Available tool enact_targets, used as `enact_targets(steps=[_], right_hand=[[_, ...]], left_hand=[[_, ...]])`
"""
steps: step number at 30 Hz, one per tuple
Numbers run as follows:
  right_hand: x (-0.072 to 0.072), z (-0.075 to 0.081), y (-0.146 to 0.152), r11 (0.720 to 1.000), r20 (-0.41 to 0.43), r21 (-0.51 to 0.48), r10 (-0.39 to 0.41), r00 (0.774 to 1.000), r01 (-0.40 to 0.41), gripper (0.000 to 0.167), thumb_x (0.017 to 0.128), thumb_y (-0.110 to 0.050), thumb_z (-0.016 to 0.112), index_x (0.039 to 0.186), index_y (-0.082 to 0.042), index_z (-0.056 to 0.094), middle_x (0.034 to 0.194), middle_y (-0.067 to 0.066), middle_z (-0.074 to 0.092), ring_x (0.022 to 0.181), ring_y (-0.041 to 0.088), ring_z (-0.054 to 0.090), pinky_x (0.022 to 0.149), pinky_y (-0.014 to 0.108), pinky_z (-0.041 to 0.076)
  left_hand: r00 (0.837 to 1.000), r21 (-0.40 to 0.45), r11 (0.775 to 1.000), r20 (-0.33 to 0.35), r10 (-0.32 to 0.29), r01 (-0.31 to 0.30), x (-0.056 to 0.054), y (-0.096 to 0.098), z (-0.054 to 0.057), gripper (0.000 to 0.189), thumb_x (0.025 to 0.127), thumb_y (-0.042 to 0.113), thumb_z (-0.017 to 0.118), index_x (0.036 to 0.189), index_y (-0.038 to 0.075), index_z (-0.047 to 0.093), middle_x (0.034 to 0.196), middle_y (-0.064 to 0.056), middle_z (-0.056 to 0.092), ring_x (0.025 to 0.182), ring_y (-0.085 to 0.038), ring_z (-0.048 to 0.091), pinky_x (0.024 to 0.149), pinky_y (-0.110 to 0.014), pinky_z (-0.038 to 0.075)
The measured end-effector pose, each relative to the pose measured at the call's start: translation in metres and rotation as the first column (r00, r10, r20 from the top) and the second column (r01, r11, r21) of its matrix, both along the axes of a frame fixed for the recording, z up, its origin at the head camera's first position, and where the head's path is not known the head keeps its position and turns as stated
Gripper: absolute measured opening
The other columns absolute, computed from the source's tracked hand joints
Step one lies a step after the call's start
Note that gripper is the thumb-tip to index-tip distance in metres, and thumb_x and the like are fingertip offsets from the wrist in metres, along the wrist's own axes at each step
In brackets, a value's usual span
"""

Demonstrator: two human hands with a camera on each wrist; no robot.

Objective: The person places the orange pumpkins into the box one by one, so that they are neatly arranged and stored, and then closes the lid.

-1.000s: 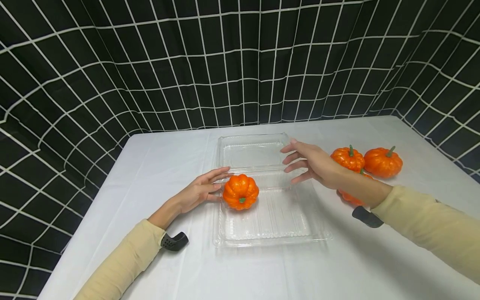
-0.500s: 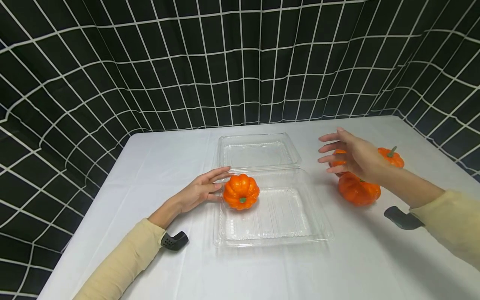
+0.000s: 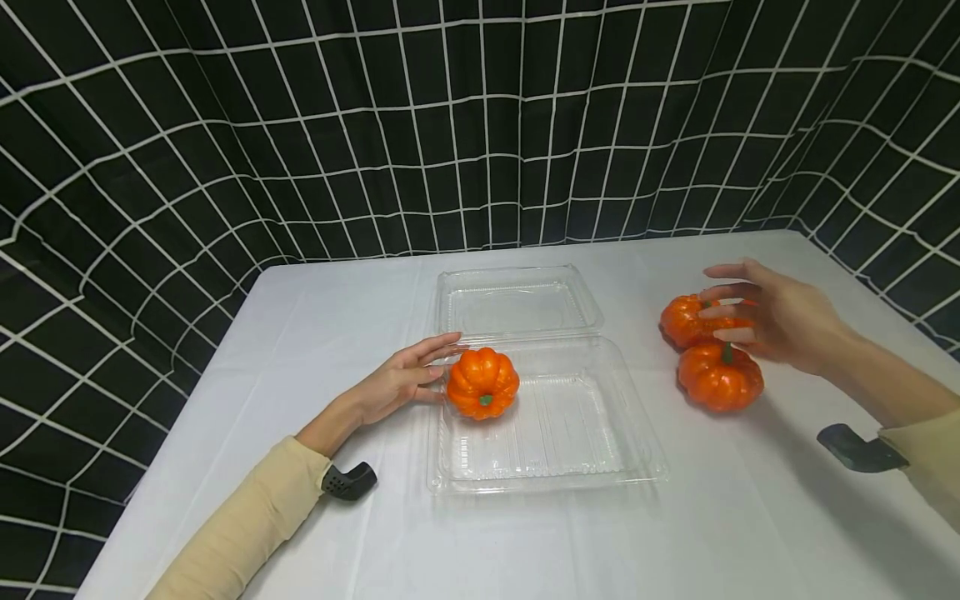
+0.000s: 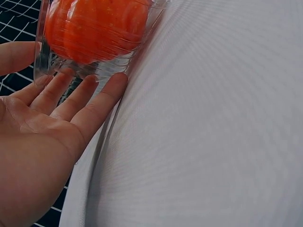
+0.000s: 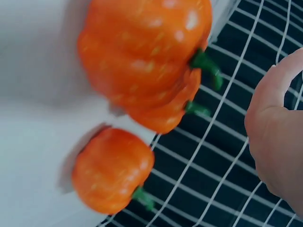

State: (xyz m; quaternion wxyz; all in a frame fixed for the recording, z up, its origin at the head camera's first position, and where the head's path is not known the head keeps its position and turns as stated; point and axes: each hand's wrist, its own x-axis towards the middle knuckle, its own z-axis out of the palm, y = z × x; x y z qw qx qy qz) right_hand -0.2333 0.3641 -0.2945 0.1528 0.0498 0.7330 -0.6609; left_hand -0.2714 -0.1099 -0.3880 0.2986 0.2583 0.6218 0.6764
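A clear plastic clamshell box lies unfolded on the table, its lid behind its base. One small orange pumpkin sits in the base's back left corner, green stem towards me. My left hand rests its extended fingers against the box's left wall; the left wrist view shows these fingertips on the clear plastic below the pumpkin. On the right, my right hand hovers with fingers spread and holds nothing. Near it are a front pumpkin, a back pumpkin and a third pumpkin, mostly hidden behind the hand in the head view.
White cloth covers the table. A black curtain with a white grid hangs along the back and both sides. Black curved pieces stick out at both sleeve cuffs.
My right hand has moved right from above the box to the pumpkins on the right, its fingers still apart. The left hand, the box and the pumpkin inside stay where they were.
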Motion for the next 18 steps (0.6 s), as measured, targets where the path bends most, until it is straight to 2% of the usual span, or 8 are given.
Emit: enact_targets(steps=[3,9,13,18], right_hand=[[0.0,-0.004,0.015,0.998,0.001,0.058,0.004,1.0,-0.004,0.038,0.096,-0.057,0.033,0.126,-0.036,0.044,0.111,-0.014,0.058,0.098,0.009,0.06,0.083,0.031,0.053],[0.003,-0.015,0.041,0.994,-0.014,-0.105,0.005,1.0,-0.006,0.034,0.1,-0.048,0.032,0.114,-0.029,0.056,0.104,-0.003,0.063,0.092,0.015,0.064,0.076,0.032,0.056],[0.006,-0.025,0.05,0.999,-0.052,-0.016,0.029,0.998,-0.03,0.036,0.101,-0.048,0.029,0.114,-0.025,0.053,0.104,-0.005,0.063,0.093,0.012,0.064,0.076,0.03,0.055],[0.008,-0.035,0.061,0.999,-0.019,0.042,0.035,0.999,-0.034,0.034,0.101,-0.047,0.03,0.119,-0.024,0.048,0.101,-0.005,0.064,0.091,0.013,0.064,0.076,0.031,0.055]], left_hand=[[1.0,0.003,1.0,-0.001,-0.003,0.003,0.0,0.0,0.0,0.06,0.097,0.005,0.043,0.151,0.001,0.017,0.152,-0.017,0.025,0.131,-0.034,0.037,0.093,-0.044,0.047],[1.0,0.004,1.0,-0.007,-0.006,0.006,0.0,0.0,0.0,0.06,0.097,0.006,0.044,0.151,0.001,0.017,0.152,-0.016,0.025,0.131,-0.033,0.038,0.092,-0.043,0.048],[1.0,-0.001,1.0,-0.005,-0.004,0.004,0.0,0.0,0.0,0.06,0.097,0.006,0.044,0.151,0.001,0.017,0.152,-0.016,0.025,0.13,-0.033,0.039,0.092,-0.043,0.048],[1.0,0.002,1.0,-0.012,-0.006,0.006,0.0,-0.001,0.0,0.06,0.097,0.006,0.043,0.151,0.001,0.017,0.152,-0.016,0.026,0.129,-0.032,0.04,0.091,-0.042,0.048]])
